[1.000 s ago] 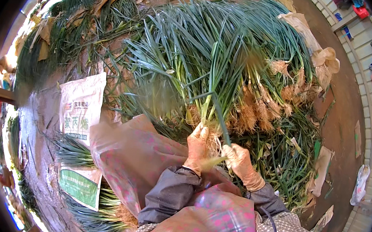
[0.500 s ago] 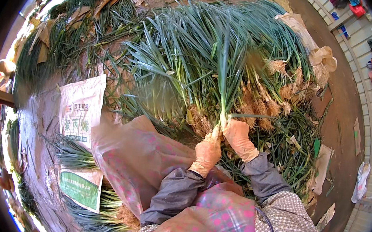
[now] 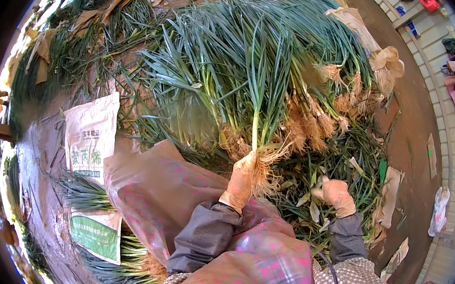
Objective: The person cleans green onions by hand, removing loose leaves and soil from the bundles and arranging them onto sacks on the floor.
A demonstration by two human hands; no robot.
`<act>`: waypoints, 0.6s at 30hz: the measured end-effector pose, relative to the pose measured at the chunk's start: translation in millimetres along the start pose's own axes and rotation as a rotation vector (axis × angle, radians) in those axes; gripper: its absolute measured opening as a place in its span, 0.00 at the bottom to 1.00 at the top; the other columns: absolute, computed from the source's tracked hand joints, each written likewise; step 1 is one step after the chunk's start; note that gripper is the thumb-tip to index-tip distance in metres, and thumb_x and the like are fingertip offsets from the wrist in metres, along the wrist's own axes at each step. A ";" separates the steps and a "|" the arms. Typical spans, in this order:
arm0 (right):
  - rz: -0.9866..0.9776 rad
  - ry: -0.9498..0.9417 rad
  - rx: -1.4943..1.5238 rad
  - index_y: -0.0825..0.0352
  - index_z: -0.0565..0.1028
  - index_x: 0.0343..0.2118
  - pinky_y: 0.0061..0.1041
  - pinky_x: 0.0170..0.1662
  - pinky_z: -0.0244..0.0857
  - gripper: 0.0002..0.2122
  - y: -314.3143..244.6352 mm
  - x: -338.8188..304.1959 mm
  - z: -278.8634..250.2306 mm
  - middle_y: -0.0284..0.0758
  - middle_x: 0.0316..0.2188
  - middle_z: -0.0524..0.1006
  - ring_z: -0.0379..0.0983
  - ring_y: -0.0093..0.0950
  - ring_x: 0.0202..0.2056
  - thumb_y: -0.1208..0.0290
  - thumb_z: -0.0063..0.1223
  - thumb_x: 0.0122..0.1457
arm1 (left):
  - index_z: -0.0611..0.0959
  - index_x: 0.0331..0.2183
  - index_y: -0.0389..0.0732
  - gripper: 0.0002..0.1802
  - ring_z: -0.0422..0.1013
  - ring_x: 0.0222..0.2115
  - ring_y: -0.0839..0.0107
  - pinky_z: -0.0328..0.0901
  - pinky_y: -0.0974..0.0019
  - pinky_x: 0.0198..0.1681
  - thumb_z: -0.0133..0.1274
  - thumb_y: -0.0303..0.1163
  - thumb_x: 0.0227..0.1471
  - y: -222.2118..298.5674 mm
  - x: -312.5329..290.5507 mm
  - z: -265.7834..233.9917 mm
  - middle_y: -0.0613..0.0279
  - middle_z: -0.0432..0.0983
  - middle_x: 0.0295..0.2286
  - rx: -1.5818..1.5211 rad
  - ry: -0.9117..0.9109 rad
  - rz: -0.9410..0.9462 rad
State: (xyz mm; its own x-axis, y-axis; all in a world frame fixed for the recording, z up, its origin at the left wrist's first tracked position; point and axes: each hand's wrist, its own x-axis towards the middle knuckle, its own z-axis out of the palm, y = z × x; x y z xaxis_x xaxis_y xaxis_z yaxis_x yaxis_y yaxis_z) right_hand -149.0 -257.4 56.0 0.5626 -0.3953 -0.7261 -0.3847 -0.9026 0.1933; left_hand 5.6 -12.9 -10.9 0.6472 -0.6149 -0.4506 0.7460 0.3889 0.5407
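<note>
My left hand (image 3: pixel 240 182), in an orange glove, is closed around the lower end of a green onion (image 3: pixel 256 124). Its pale stem rises from the grip and its dark leaves fan out away from me. Light-brown stringy roots (image 3: pixel 266 170) spread beside that hand. To the right, my right hand (image 3: pixel 337 197), in a matching glove, is over a heap of loose green leaves (image 3: pixel 353 153). Its thumb and forefinger look apart, pointing left, with pale leaf scraps (image 3: pixel 314 212) close below them. A large pile of green onions (image 3: pixel 218 60) lies just beyond my hands, roots toward me.
A spotted plastic apron (image 3: pixel 174 191) covers my lap. On the left are a white printed sack (image 3: pixel 92 130) and green onion bundles (image 3: pixel 136 258) with a green-and-white sack piece (image 3: pixel 97 233) over them. A ribbed pale wall (image 3: pixel 435 52) runs along the right.
My right hand has left the stem and moved right and toward me, over the loose leaves. My left hand has shifted slightly left with the green onion, whose roots now show.
</note>
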 end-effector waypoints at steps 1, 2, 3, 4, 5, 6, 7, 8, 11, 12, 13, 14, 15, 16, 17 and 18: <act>-0.089 0.297 0.334 0.67 0.66 0.55 0.38 0.40 0.69 0.32 -17.2 -7.5 -17.0 0.45 0.41 0.77 0.77 0.41 0.38 0.45 0.51 0.54 | 0.77 0.46 0.36 0.18 0.70 0.25 0.80 0.66 0.75 0.27 0.47 0.37 0.60 -0.8 -1.8 -2.8 0.69 0.76 0.29 0.012 -0.009 -0.006; -0.198 0.363 0.565 0.66 0.64 0.57 0.34 0.39 0.70 0.33 -36.8 -11.4 -38.2 0.44 0.45 0.75 0.76 0.36 0.34 0.45 0.51 0.55 | 0.79 0.42 0.36 0.16 0.69 0.23 0.81 0.65 0.75 0.25 0.46 0.38 0.61 1.5 -4.0 5.3 0.69 0.76 0.27 0.047 -0.010 0.022; -0.337 0.409 0.784 0.64 0.63 0.58 0.30 0.38 0.70 0.34 -60.0 -15.4 -61.9 0.42 0.49 0.73 0.76 0.31 0.31 0.45 0.51 0.55 | 0.80 0.40 0.37 0.15 0.68 0.22 0.82 0.64 0.75 0.24 0.46 0.37 0.61 -1.0 -3.8 3.2 0.70 0.75 0.26 0.129 0.000 0.047; -0.349 0.340 0.955 0.64 0.61 0.60 0.26 0.38 0.70 0.35 -81.9 -7.7 -76.1 0.41 0.52 0.71 0.74 0.27 0.29 0.46 0.52 0.55 | 0.80 0.38 0.37 0.15 0.66 0.21 0.83 0.63 0.75 0.24 0.45 0.37 0.61 -4.2 -0.9 0.6 0.71 0.74 0.25 0.215 0.005 0.076; -0.467 0.381 0.953 0.64 0.59 0.61 0.25 0.38 0.70 0.35 -104.0 3.1 -84.1 0.40 0.54 0.69 0.76 0.28 0.32 0.47 0.52 0.55 | 0.81 0.35 0.37 0.15 0.65 0.21 0.84 0.62 0.75 0.23 0.45 0.37 0.61 -4.9 -0.2 -1.9 0.72 0.72 0.23 0.300 0.015 0.106; -0.617 0.764 0.476 0.64 0.57 0.62 0.27 0.38 0.70 0.35 -98.0 54.7 -52.7 0.42 0.56 0.67 0.77 0.29 0.35 0.49 0.51 0.57 | 0.80 0.31 0.37 0.14 0.63 0.21 0.85 0.60 0.77 0.23 0.45 0.35 0.61 -8.1 1.7 10.4 0.74 0.71 0.23 0.374 0.003 0.118; -0.646 0.685 0.448 0.63 0.65 0.57 0.33 0.35 0.71 0.28 -119.3 57.7 -62.6 0.45 0.47 0.74 0.77 0.33 0.34 0.52 0.50 0.58 | 0.80 0.32 0.37 0.13 0.63 0.21 0.85 0.59 0.77 0.23 0.45 0.35 0.61 -6.4 -0.2 2.3 0.75 0.71 0.23 0.440 0.045 0.156; -0.693 0.606 0.320 0.63 0.69 0.51 0.34 0.31 0.70 0.21 -130.1 50.7 -76.9 0.44 0.39 0.76 0.77 0.36 0.30 0.56 0.50 0.57 | 0.80 0.32 0.37 0.13 0.62 0.21 0.85 0.59 0.77 0.23 0.45 0.34 0.61 -6.6 -0.2 -3.0 0.75 0.71 0.23 0.502 0.077 0.194; -0.809 0.777 0.181 0.60 0.76 0.32 0.35 0.20 0.65 0.07 -149.9 38.2 -76.0 0.36 0.19 0.75 0.72 0.39 0.19 0.64 0.49 0.56 | 0.80 0.33 0.37 0.12 0.60 0.20 0.84 0.57 0.75 0.21 0.44 0.33 0.61 -17.9 6.3 -13.3 0.73 0.68 0.19 0.573 0.196 0.332; -0.858 0.788 0.168 0.61 0.76 0.31 0.35 0.20 0.64 0.07 -152.1 23.8 -81.0 0.36 0.18 0.74 0.72 0.38 0.18 0.64 0.49 0.56 | 0.79 0.32 0.37 0.12 0.61 0.21 0.84 0.58 0.75 0.23 0.44 0.32 0.61 -21.3 8.2 -16.0 0.74 0.69 0.21 0.611 0.225 0.357; -0.905 0.799 0.156 0.61 0.76 0.29 0.35 0.19 0.64 0.07 -154.8 12.8 -82.5 0.35 0.17 0.74 0.71 0.37 0.17 0.65 0.49 0.56 | 0.79 0.31 0.37 0.11 0.61 0.23 0.85 0.59 0.75 0.24 0.45 0.31 0.61 -24.1 10.1 -19.2 0.74 0.69 0.22 0.649 0.251 0.381; -1.066 0.987 0.206 0.61 0.77 0.29 0.33 0.18 0.63 0.06 -151.8 14.7 -65.8 0.33 0.16 0.74 0.71 0.34 0.16 0.66 0.51 0.56 | 0.77 0.29 0.36 0.12 0.62 0.24 0.84 0.59 0.75 0.25 0.46 0.32 0.60 -23.5 13.6 -13.5 0.72 0.70 0.23 0.516 0.211 0.296; -1.130 0.783 0.420 0.64 0.77 0.33 0.27 0.16 0.61 0.06 -157.8 -3.8 -71.8 0.33 0.18 0.75 0.70 0.27 0.15 0.69 0.52 0.57 | 0.77 0.27 0.36 0.14 0.62 0.23 0.83 0.59 0.74 0.24 0.45 0.34 0.61 -22.6 19.4 -27.7 0.71 0.69 0.21 0.830 0.253 0.373; -1.089 0.428 0.801 0.65 0.77 0.32 0.25 0.17 0.62 0.06 -160.8 -29.4 -77.5 0.32 0.17 0.74 0.69 0.24 0.15 0.68 0.51 0.59 | 0.77 0.26 0.36 0.15 0.62 0.21 0.82 0.59 0.73 0.23 0.45 0.34 0.61 -26.9 23.5 -37.3 0.71 0.69 0.20 0.816 0.323 0.398; -0.996 0.057 1.151 0.66 0.76 0.31 0.23 0.18 0.62 0.08 -162.4 -49.7 -81.1 0.31 0.16 0.73 0.68 0.21 0.15 0.67 0.50 0.60 | 0.77 0.26 0.36 0.16 0.61 0.20 0.82 0.59 0.73 0.21 0.44 0.35 0.62 -29.7 28.8 -41.0 0.70 0.69 0.19 0.804 0.385 0.426; -0.824 -0.108 1.445 0.69 0.76 0.34 0.18 0.18 0.60 0.09 -151.7 -55.9 -76.3 0.30 0.17 0.73 0.66 0.16 0.16 0.67 0.50 0.62 | 0.78 0.27 0.36 0.17 0.61 0.18 0.81 0.58 0.73 0.20 0.44 0.36 0.62 -21.2 25.8 -28.3 0.70 0.69 0.18 0.509 0.397 0.303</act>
State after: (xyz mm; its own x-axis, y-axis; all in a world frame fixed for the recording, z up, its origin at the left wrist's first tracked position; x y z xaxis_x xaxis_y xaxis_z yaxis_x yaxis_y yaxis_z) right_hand -66.3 -111.4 117.6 0.9187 0.1429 -0.3681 -0.3799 0.0653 -0.9227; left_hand 10.9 -17.6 -54.1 0.8949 -0.1966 -0.4007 0.4211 0.0745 0.9039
